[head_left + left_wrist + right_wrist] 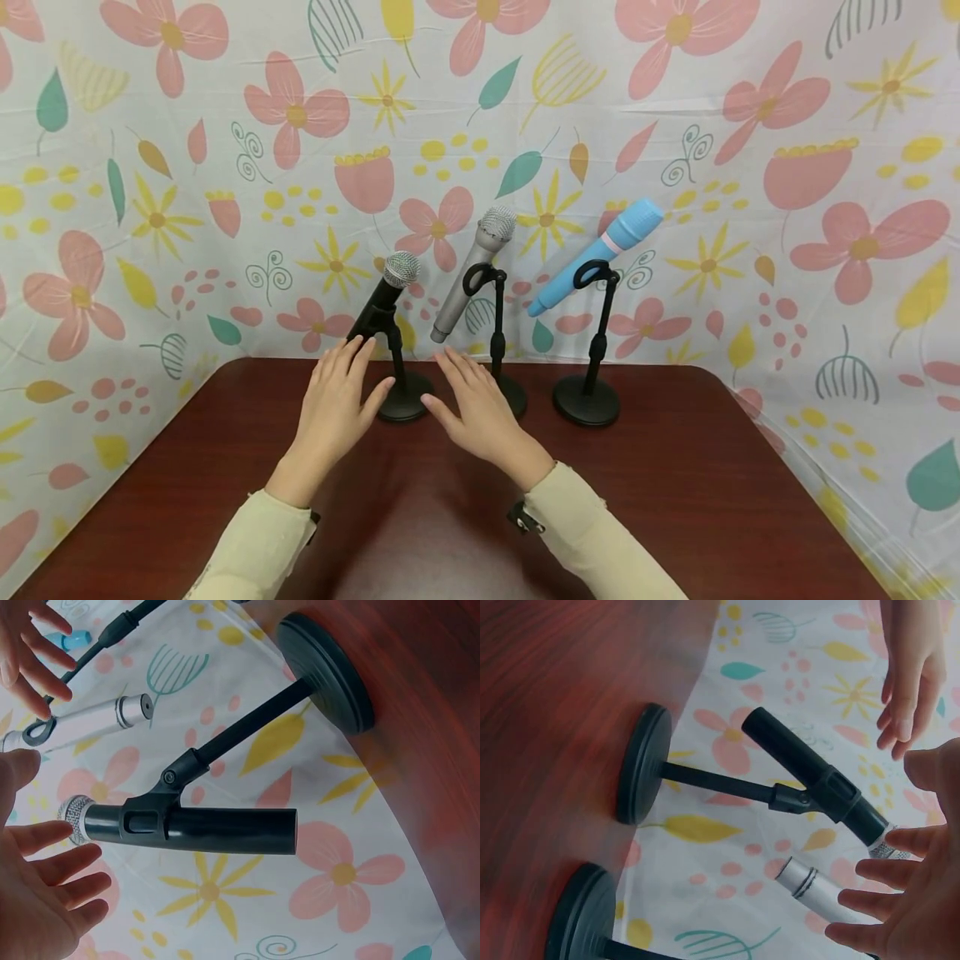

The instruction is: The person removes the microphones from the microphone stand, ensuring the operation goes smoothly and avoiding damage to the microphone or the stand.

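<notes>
Three microphones stand in black desk stands along the back of the table. The black microphone [380, 302] with a silver mesh head is at the left, the grey microphone [468, 275] in the middle, the light-blue one [592, 258] at the right. All three lean with heads up to the right in the head view. My left hand [335, 408], fingers extended, reaches toward the black microphone and overlaps its lower end in that view. My right hand [480, 406] is held out below the grey microphone, fingers straight, and partly hides its stand. Neither hand holds anything.
The round bases [587, 400] of the stands rest near the back edge of the dark red-brown table [675, 500]. A white cloth [480, 108] with flowers and leaves hangs behind and at both sides. Black wrist devices [525, 517] sit at the sleeve cuffs.
</notes>
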Action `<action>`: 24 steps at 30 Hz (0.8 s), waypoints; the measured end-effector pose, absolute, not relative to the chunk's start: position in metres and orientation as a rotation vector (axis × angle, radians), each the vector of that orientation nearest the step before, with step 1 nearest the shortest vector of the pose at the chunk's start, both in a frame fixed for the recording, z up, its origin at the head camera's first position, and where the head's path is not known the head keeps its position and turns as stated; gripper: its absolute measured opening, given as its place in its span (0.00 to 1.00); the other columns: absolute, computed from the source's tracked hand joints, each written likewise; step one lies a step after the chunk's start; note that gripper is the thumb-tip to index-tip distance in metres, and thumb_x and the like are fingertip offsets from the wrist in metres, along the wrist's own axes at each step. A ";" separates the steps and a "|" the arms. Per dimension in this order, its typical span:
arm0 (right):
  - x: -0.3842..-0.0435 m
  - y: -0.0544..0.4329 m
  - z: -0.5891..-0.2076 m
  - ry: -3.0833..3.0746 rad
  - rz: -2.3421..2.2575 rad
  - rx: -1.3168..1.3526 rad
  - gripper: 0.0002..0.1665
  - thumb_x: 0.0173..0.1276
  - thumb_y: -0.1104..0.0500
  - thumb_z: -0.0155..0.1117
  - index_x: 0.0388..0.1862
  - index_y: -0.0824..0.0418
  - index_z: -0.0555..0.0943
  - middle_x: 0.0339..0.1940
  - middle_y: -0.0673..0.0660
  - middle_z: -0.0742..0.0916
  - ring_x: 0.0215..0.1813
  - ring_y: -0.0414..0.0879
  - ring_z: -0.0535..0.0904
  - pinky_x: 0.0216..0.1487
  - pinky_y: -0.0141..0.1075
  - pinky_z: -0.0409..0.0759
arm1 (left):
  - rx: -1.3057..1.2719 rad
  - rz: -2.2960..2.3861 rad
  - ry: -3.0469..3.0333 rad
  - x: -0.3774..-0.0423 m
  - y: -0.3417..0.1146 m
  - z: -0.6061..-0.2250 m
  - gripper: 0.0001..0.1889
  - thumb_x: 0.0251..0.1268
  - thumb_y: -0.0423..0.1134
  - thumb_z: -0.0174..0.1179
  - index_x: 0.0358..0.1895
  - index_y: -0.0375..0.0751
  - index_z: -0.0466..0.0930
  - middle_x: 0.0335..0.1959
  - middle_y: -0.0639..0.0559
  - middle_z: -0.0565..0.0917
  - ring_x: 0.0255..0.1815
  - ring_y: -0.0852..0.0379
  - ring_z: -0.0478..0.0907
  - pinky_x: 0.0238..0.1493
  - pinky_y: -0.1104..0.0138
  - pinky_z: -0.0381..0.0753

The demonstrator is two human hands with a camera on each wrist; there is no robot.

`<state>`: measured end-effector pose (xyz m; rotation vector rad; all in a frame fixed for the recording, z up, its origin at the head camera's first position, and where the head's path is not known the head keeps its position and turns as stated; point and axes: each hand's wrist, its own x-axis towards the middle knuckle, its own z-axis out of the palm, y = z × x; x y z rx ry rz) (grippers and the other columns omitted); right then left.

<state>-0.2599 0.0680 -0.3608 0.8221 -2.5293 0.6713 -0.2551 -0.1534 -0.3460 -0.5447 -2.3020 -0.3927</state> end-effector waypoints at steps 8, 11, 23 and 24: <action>-0.277 0.054 -0.361 -2.449 0.789 0.899 0.39 0.75 0.44 0.52 0.77 0.59 0.54 0.75 0.58 0.64 0.75 0.51 0.58 0.71 0.50 0.59 | -0.563 -0.425 -2.261 -0.265 -0.157 -0.340 0.32 0.62 0.41 0.66 0.66 0.29 0.68 0.61 0.31 0.72 0.65 0.34 0.66 0.64 0.43 0.63; -0.282 0.047 -0.361 -2.467 0.842 0.916 0.39 0.75 0.43 0.51 0.77 0.60 0.54 0.75 0.58 0.63 0.75 0.51 0.57 0.71 0.49 0.59 | -0.562 -0.438 -2.251 -0.269 -0.159 -0.338 0.32 0.61 0.38 0.67 0.65 0.28 0.68 0.61 0.31 0.72 0.63 0.33 0.67 0.64 0.42 0.64; -0.308 0.033 -0.369 -2.580 1.153 0.903 0.43 0.74 0.44 0.53 0.79 0.54 0.48 0.77 0.55 0.58 0.76 0.51 0.55 0.71 0.49 0.60 | -0.580 -0.486 -2.271 -0.287 -0.163 -0.328 0.32 0.61 0.35 0.66 0.67 0.29 0.66 0.58 0.31 0.73 0.59 0.34 0.70 0.59 0.43 0.69; -0.310 0.033 -0.370 -2.588 1.173 0.897 0.43 0.74 0.44 0.53 0.79 0.54 0.47 0.78 0.55 0.58 0.76 0.51 0.54 0.71 0.49 0.60 | -0.587 -0.499 -2.270 -0.290 -0.163 -0.328 0.32 0.61 0.35 0.66 0.67 0.29 0.65 0.58 0.31 0.73 0.59 0.34 0.70 0.59 0.43 0.69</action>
